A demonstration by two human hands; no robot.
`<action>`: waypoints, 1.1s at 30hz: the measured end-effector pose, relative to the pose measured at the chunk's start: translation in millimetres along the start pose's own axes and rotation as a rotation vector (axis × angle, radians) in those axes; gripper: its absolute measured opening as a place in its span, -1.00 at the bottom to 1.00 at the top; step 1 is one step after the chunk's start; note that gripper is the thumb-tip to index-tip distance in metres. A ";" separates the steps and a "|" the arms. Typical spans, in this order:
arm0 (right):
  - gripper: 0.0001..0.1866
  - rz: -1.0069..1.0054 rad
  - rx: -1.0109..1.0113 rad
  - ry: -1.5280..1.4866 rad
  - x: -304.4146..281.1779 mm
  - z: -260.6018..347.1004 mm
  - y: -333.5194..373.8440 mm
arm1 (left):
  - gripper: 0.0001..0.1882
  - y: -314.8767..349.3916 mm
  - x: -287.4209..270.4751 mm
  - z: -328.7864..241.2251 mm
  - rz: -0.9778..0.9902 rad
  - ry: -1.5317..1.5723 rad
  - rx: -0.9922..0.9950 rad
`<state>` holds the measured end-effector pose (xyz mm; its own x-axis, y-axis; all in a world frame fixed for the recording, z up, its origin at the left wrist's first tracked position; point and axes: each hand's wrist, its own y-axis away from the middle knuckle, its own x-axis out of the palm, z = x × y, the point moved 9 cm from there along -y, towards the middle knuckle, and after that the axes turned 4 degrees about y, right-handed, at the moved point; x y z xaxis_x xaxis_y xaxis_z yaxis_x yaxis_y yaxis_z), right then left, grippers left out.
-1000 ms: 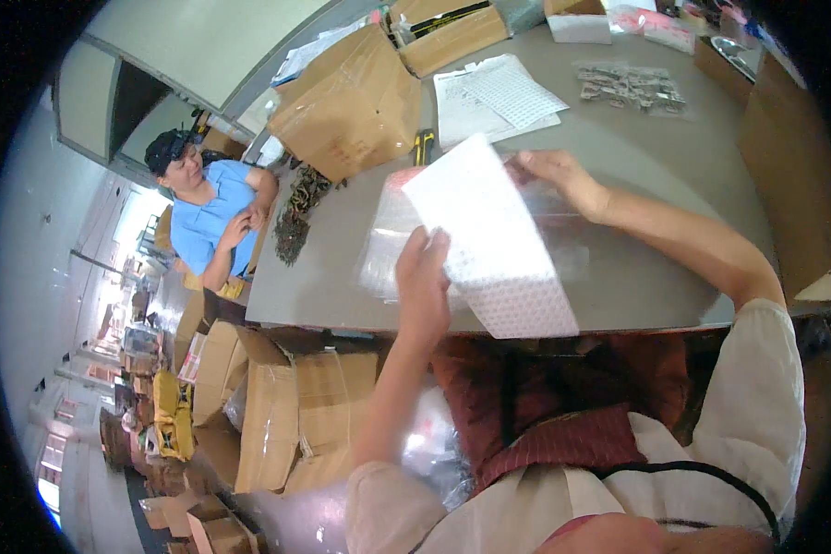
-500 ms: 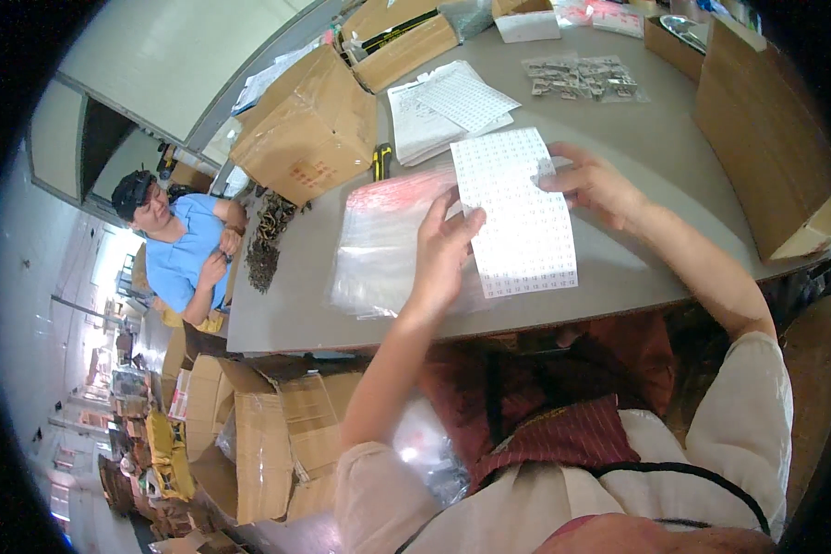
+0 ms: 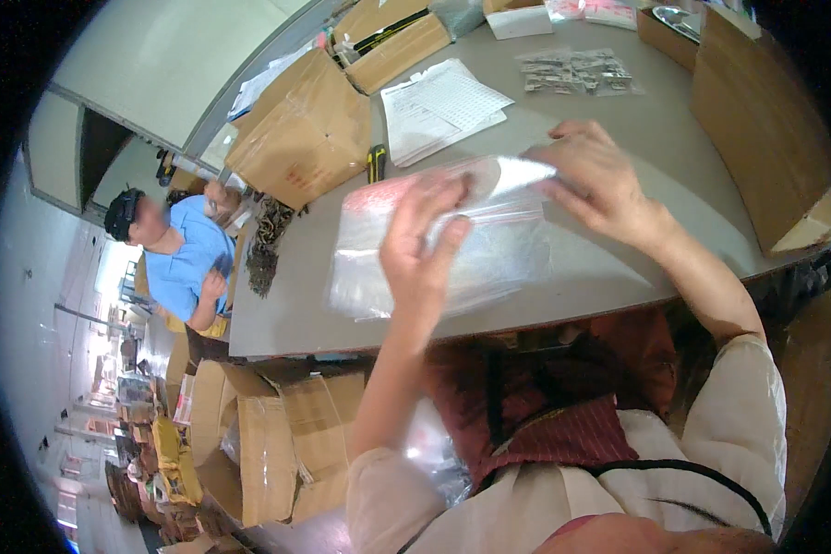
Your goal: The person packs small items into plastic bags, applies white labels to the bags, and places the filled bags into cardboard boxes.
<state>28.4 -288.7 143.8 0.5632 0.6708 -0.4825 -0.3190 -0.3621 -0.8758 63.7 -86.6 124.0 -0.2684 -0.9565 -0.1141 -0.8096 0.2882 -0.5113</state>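
Observation:
A white sheet of small printed labels [image 3: 515, 177] is tipped up and seen nearly edge-on, blurred, above the bags. My right hand [image 3: 602, 185] pinches its right end between thumb and fingers. At the other end, the curled fingers of my left hand [image 3: 423, 242] hold the sheet, its thumb sticking out below. Under both hands lies a stack of clear plastic bags [image 3: 365, 268] with red along the top edge. Beyond it, more printed sheets [image 3: 425, 129] rest on papers.
A yellow-and-black tool [image 3: 376, 164] lies beside a cardboard box [image 3: 295, 125]. Bagged metal parts [image 3: 577, 72] lie at the back. A tall carton [image 3: 757, 120] stands at right. Across the left table edge sits a person in blue [image 3: 189, 258], near a pile of dark parts [image 3: 266, 245].
The label sheet has gone from facing me to nearly edge-on, uncovering more of the bags. My right hand has turned with it. The person in blue has raised one hand.

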 end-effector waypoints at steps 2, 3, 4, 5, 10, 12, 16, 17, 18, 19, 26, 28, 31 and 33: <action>-0.65 -0.014 0.323 -0.223 -6.6 -18.3 -0.6 | -0.43 -8.3 -15.0 -6.5 -0.096 -0.038 0.069; -0.66 -0.031 0.640 -0.449 -0.7 -38.2 11.7 | -0.45 -11.6 -22.7 0.0 -0.148 0.002 0.016; -0.66 0.026 0.727 -0.658 12.6 -43.7 16.0 | -0.48 -12.1 -27.9 6.8 -0.200 0.042 -0.037; -0.66 0.028 0.731 -0.659 15.2 -45.4 18.9 | -0.48 -11.2 -26.4 8.8 -0.201 0.042 -0.041; -0.70 0.521 0.758 -0.836 71.4 -22.0 40.8 | -0.65 9.6 12.2 60.2 0.080 0.148 -0.411; -0.70 0.577 0.734 -0.812 78.5 -19.0 44.4 | -0.71 18.9 16.1 73.1 0.077 0.102 -0.444; -0.75 0.411 0.456 -0.524 66.0 -11.1 24.5 | -0.81 32.7 19.8 77.8 0.088 0.042 -0.352; -0.76 0.434 0.424 -0.463 66.6 -7.8 23.7 | -0.83 34.5 22.4 78.8 0.100 0.028 -0.339; -0.76 0.436 0.421 -0.464 69.0 -5.3 24.7 | -0.89 36.3 22.8 80.8 0.092 0.001 -0.335; -0.78 0.437 0.371 -0.392 70.6 -1.0 25.2 | -0.89 37.9 22.6 82.0 0.088 0.001 -0.334; -0.85 0.379 0.235 -0.144 67.8 19.5 23.8 | -0.86 47.3 16.2 93.5 0.062 -0.037 -0.355; -0.85 0.366 0.150 -0.104 66.3 28.7 24.3 | -0.84 50.7 14.1 98.5 -0.003 0.016 -0.432; -0.87 0.330 -0.011 -0.076 60.4 41.1 14.3 | -0.82 52.4 11.9 99.1 -0.028 0.128 -0.402; -0.89 0.311 -0.089 -0.088 55.8 43.5 5.0 | -0.82 54.8 12.8 90.8 -0.036 -0.066 -0.348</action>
<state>25.1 -225.0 113.0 0.3804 0.5713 -0.7273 -0.3951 -0.6106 -0.6863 63.2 -87.1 17.2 -0.2114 -0.9639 -0.1619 -0.9504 0.2414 -0.1962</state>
